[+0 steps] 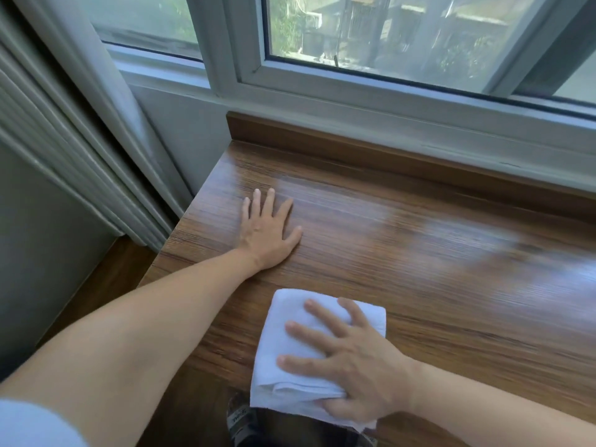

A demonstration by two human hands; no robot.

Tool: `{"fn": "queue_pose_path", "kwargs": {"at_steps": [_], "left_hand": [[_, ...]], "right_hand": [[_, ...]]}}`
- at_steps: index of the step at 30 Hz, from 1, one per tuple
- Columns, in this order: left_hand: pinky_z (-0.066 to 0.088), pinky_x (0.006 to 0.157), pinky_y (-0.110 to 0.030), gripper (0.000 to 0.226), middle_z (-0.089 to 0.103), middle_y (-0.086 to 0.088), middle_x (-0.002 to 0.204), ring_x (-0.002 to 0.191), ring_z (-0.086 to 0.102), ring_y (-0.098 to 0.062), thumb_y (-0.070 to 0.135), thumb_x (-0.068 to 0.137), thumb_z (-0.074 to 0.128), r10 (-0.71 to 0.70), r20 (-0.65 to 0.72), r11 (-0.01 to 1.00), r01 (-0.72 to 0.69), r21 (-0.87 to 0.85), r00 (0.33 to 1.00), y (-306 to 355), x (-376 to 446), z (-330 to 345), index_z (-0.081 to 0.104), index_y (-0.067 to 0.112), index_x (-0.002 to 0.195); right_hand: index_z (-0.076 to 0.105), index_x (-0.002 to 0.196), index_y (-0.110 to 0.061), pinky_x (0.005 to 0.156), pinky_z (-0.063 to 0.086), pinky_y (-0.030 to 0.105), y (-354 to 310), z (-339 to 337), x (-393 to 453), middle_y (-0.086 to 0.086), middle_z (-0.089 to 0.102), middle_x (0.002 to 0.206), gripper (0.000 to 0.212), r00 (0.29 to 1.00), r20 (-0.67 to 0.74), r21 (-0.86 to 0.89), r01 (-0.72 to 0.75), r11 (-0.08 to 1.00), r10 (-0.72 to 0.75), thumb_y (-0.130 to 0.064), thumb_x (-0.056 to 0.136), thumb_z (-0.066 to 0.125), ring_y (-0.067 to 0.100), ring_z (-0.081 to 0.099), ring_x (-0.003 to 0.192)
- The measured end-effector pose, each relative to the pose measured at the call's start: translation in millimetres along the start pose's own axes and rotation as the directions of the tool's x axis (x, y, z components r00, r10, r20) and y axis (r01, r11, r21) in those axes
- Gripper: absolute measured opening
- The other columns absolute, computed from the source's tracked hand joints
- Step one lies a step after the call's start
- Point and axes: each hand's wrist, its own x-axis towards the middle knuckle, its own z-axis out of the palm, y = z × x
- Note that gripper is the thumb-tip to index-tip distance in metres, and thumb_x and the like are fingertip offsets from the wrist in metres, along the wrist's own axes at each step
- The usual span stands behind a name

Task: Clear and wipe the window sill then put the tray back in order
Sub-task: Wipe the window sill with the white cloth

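A wide wooden window sill runs under the window. My left hand lies flat on its left part, fingers straight and spread, palm down. A folded white cloth lies at the sill's front edge, partly hanging over it. My right hand presses on the cloth with spread fingers, the thumb tucked at the cloth's lower fold. No tray is in view.
The window frame rises behind the sill, with a raised wooden lip along its back. A grey curtain hangs at the left over the floor. A sandalled foot shows below the sill's edge.
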Motion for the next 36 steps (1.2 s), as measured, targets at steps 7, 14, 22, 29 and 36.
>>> {"fn": "queue_pose_path", "kwargs": {"at_steps": [7, 14, 22, 29, 36], "left_hand": [[-0.003, 0.128, -0.052, 0.074, 0.004, -0.009, 0.174, 0.159, -0.003, -0.035, 0.067, 0.099, 0.026, -0.018, -0.041, 0.998, 0.021, 0.054, 0.999, -1, 3, 7, 0.015, 0.033, 0.164], [-0.001, 0.128, -0.052, 0.08, 0.007, -0.009, 0.173, 0.159, -0.002, -0.035, 0.071, 0.092, 0.016, -0.013, -0.048, 0.999, 0.016, 0.049, 0.999, -1, 5, 4, 0.017, 0.033, 0.163], [0.001, 0.128, -0.053, 0.076, 0.014, -0.009, 0.172, 0.159, 0.004, -0.034, 0.065, 0.094, 0.011, -0.01, -0.077, 1.0, 0.011, 0.008, 0.997, -5, 5, 4, 0.023, 0.032, 0.161], [0.003, 0.128, -0.053, 0.076, 0.017, -0.009, 0.172, 0.159, 0.007, -0.035, 0.064, 0.094, 0.01, -0.02, -0.09, 1.0, 0.02, 0.0, 0.996, -3, 5, 6, 0.027, 0.032, 0.16], [0.0, 0.128, -0.051, 0.081, 0.011, -0.007, 0.173, 0.159, 0.002, -0.034, 0.071, 0.09, 0.009, -0.034, -0.068, 0.998, 0.038, 0.048, 0.997, -2, 5, 5, 0.02, 0.035, 0.162]], "right_hand": [[0.043, 0.152, -0.051, 0.097, 0.038, 0.059, 112, -6, 13, -0.002, 0.041, 0.163, 0.073, 0.874, -0.167, 0.018, -0.46, 0.888, 0.456, -0.071, 0.083, 0.051, 0.04, 0.029, 0.153], [0.012, 0.157, -0.052, 0.109, 0.02, 0.073, 192, -35, 87, -0.002, 0.007, 0.171, 0.073, 0.277, -0.038, 0.18, -0.943, 0.28, 0.96, -0.069, 0.088, 0.031, 0.046, 0.002, 0.152], [0.008, 0.158, -0.054, 0.109, 0.017, 0.074, 173, -38, 113, -0.004, 0.004, 0.173, 0.069, 0.499, -0.022, 0.11, -0.86, 0.498, 0.866, -0.065, 0.094, 0.03, 0.049, -0.001, 0.153], [0.046, 0.152, -0.047, 0.097, 0.036, 0.062, 80, -9, 15, 0.001, 0.043, 0.163, 0.073, 0.823, -0.167, 0.016, -0.549, 0.836, 0.543, -0.061, 0.081, 0.057, 0.05, 0.031, 0.148], [0.046, 0.151, -0.051, 0.096, 0.036, 0.059, 62, 3, -26, -0.002, 0.039, 0.165, 0.081, 0.906, -0.171, 0.059, -0.383, 0.922, 0.388, -0.063, 0.073, 0.065, 0.038, 0.027, 0.155]]}}
